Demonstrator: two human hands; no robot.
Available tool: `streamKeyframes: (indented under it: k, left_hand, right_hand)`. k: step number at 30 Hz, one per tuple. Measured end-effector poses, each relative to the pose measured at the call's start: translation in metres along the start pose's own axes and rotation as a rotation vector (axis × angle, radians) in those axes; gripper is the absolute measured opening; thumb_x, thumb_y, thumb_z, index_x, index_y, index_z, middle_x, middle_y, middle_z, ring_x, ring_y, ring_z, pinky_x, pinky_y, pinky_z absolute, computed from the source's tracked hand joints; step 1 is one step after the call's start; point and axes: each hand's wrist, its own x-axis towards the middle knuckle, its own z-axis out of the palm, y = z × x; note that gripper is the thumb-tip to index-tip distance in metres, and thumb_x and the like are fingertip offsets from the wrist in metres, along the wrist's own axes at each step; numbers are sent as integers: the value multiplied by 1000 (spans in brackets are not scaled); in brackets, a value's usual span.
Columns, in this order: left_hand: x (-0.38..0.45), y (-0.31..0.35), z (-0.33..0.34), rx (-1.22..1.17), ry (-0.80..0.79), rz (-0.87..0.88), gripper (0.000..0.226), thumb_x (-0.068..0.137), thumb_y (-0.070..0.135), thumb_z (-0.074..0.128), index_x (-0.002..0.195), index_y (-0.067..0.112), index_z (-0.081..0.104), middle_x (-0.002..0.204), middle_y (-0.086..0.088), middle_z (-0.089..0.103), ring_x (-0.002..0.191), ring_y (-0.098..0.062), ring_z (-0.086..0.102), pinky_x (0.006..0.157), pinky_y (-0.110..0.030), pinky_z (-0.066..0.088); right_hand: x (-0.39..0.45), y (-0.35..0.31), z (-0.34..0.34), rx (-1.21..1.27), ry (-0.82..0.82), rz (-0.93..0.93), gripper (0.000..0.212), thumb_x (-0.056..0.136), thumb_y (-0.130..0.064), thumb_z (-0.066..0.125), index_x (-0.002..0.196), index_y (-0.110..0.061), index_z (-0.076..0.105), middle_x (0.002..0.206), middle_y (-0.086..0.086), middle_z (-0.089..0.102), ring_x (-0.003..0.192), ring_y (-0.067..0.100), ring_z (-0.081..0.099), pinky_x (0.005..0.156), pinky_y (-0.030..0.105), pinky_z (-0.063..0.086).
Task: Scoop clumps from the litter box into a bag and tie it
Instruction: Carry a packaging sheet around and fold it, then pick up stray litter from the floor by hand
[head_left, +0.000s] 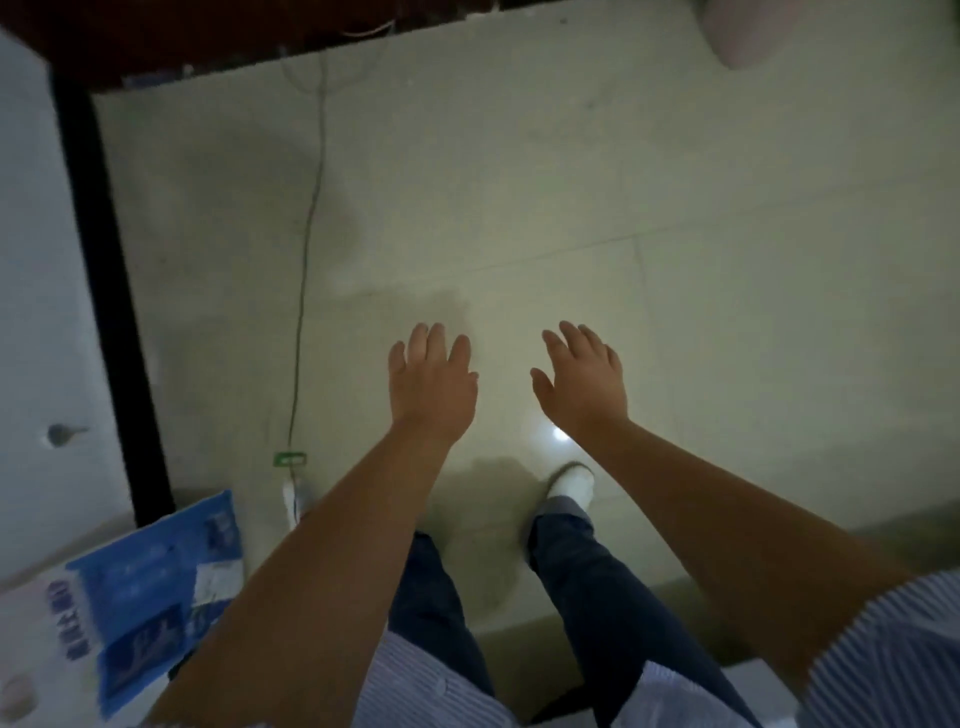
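Head camera, looking down: both my hands are stretched out palm-down over the pale tiled floor (675, 218), fingers straight and relaxed, grasping nothing. My left hand (431, 379) and right hand (582, 379) hover side by side, apart from each other, bare forearms running back to striped shirt sleeves (883, 649) at the bottom edge. Below them stand my legs in dark trousers (597, 582), one white shoe (571, 483) showing just under my right wrist — a bright glint of reflected light lies on the tile beside it. The task's own things — litter box, scoop, bag — do not show anywhere in this view, so I cannot tell where they are. At lower left lies a blue-and-white printed package (140, 587); its lettering is too blurred to read. A thin cable (306, 249) runs down the floor from the top toward a small green-and-white tag (290, 459) near the package. A white panel (36, 260) with a black vertical edge (104, 260) fills the left side. A dark band crosses the top, and a pale pinkish object (743, 31), blurred, sits in the upper right corner.
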Motion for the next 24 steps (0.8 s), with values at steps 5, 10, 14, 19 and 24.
streamKeyframes:
  k: [5,10,14,19,24]
  left_hand:
    - [54,156,-53,77,42,226,48,100,33,32,145,16,25,153,-8,18,142,-25,9,115,-40,10]
    - [118,270,-102,144,97,384,49,100,31,33,146,16,23,152,-8,18,142,-25,10,115,-39,9]
    - [174,345,-142,166,66,439,48,100,30,33,145,16,24,151,-8,20,141,-24,12,114,-38,9]
    - [244,432,-201,248,27,501,47,99,30,34,143,14,27,149,-9,24,139,-25,16,113,-39,13]
    - [309,531,-263,323,72,541,46,97,31,39,139,12,33,146,-10,28,137,-26,21,109,-39,19]
  right_hand:
    - [3,141,-71,162,132,193,53,97,-30,37,145,-13,24,154,6,21,143,22,15,116,38,13]
    - [25,249,-135,220,217,333,53,97,-31,38,144,-12,25,153,7,23,143,23,17,115,37,16]
    - [56,323,-193,251,223,444,52,97,-30,39,143,-11,28,152,8,25,142,23,19,114,37,18]
    - [101,408,-268,327,214,594,50,97,-29,39,142,-10,29,151,8,29,141,24,19,113,37,19]
    - [140,492,-334,415,252,631,50,97,-29,38,142,-9,29,150,9,30,141,25,21,113,37,22]
